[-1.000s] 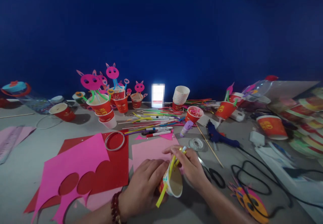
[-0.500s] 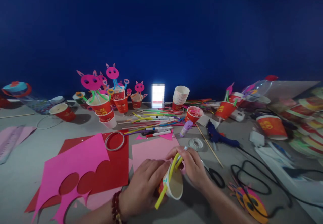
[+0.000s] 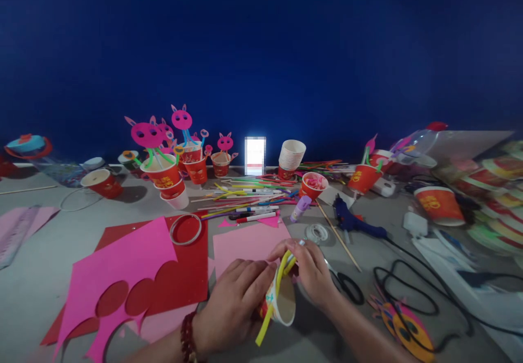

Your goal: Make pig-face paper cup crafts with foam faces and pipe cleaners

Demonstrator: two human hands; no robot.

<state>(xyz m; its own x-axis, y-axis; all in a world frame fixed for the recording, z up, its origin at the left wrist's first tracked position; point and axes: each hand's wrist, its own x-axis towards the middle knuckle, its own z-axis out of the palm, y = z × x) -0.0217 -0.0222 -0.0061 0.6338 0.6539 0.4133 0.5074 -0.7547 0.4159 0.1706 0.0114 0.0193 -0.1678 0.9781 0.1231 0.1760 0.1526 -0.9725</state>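
My left hand (image 3: 238, 296) is wrapped round a red-and-white paper cup (image 3: 285, 304), tilted so its mouth faces right. Across the cup's rim runs a bent yellow pipe cleaner (image 3: 266, 325), one end hanging below the cup. My right hand (image 3: 312, 270) pinches the bent upper part of that pipe cleaner at the rim, fingers closed. A small white tip (image 3: 301, 242) pokes up between its fingers; what it belongs to is hidden. Black-handled scissors (image 3: 351, 288) lie beside my right wrist, and pale pink paper (image 3: 245, 246) lies beyond my hands.
Pink cut-out paper (image 3: 134, 248) and red sheets (image 3: 196, 276) lie left. Pipe cleaners and markers (image 3: 259, 209) spread behind, near a cup stack (image 3: 292, 156). Pink-faced cup figures (image 3: 161, 172) stand back left. A blue glue gun (image 3: 355, 221) with looping cord (image 3: 408, 276) lies right.
The lower end of the yellow pipe cleaner has swung slightly right and down. Both hands keep nearly the same place and grip on the cup and pipe cleaner.
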